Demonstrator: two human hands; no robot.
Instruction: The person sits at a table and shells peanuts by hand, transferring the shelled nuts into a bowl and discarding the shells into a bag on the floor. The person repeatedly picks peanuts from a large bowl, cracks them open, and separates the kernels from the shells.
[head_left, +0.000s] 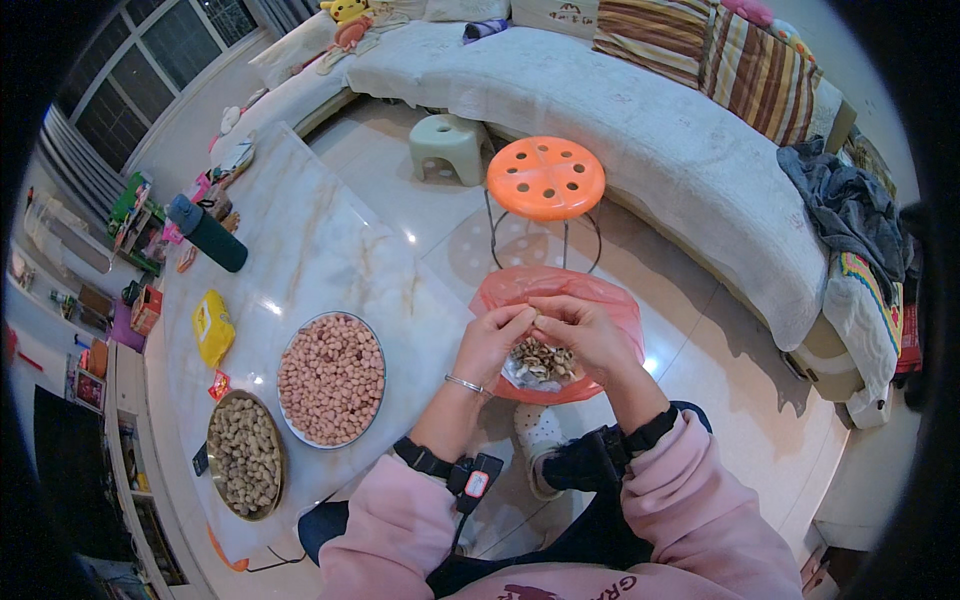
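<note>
My left hand (491, 341) and my right hand (589, 334) meet at the fingertips above an open red plastic bag (615, 296). Between them they pinch a small piece, apparently a peanut (535, 311), mostly hidden by the fingers. Broken peanut shells (541, 360) lie inside the bag. To the left, on the marble-look table, a round plate (322, 446) is heaped with shelled pink-skinned peanuts (331, 375). Nearer me, a metal bowl (281, 472) holds peanuts in their shells (244, 454).
The table (322, 232) also bears a dark bottle (214, 236), a yellow soft pack (213, 328), a red wrapper (219, 385) and a black device (200, 459). Beyond the bag stand an orange stool (546, 178) and a pale green stool (445, 146). A covered sofa (600, 112) curves behind.
</note>
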